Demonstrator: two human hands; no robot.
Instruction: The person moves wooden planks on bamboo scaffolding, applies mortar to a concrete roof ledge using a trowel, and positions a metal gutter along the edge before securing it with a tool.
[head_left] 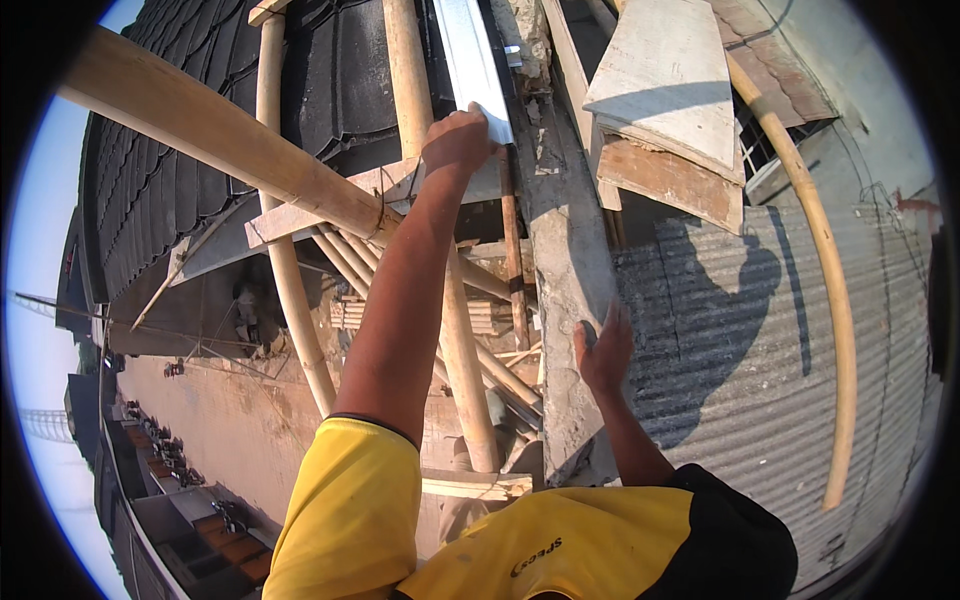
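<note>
My left hand (460,142), arm stretched far forward, is closed at the near end of a long shiny metal strip (466,55). The strip lies along the edge of the dark tiled roof (345,75), beside the rough concrete wall top. My right hand (606,352) is over the near part of that concrete wall (565,240), thumb apart from the fingers. Its fingers are slightly smeared. A small dark patch shows between thumb and fingers; I cannot tell whether it is shadow. Whether this hand touches the concrete is also unclear.
A thick bamboo pole (225,140) slants across the left, tied to upright bamboo (465,375) and a wooden plank (285,222). At right stand a boxy board structure (665,90), a corrugated roof (730,400) and a curved bamboo pole (835,290). The ground (200,420) lies far below.
</note>
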